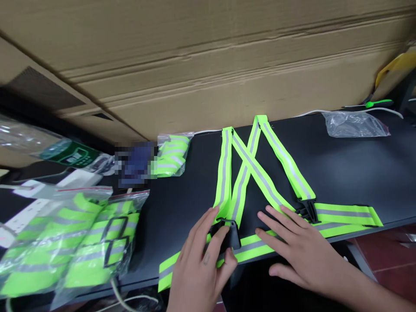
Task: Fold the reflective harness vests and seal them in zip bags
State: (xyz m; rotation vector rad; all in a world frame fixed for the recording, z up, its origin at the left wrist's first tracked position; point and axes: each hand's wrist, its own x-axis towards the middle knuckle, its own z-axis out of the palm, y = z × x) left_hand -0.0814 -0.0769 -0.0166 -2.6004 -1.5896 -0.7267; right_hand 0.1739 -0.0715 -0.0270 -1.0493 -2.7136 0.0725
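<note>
The left hand (198, 264) had its fingers half curled at the left black buckle (234, 236), thumb a little apart from the index finger, and whether they truly had hold of it I could not tell; across to the right hand (297, 245), and that one was open, fingers spread, nothing seen in it; far left, bagged straps (102, 249) lay well apart from the action; in the middle, there it was, the lime reflective harness (251, 162), flat on the dark tabletop (195, 186), two long straps crossing, its lower band (255, 246) running along the near edge; and that, I judged, was the danger, since a dragging wrist or a careless tug could have pulled the band over; a strap might also have twisted if the left buckle turned; now the poses: the left hand came in from below, knuckles up, fingers pointing away; the right reached in from the lower right, back of the hand uppermost, fingertips over the straps just beside the right black buckle (311, 211).
</note>
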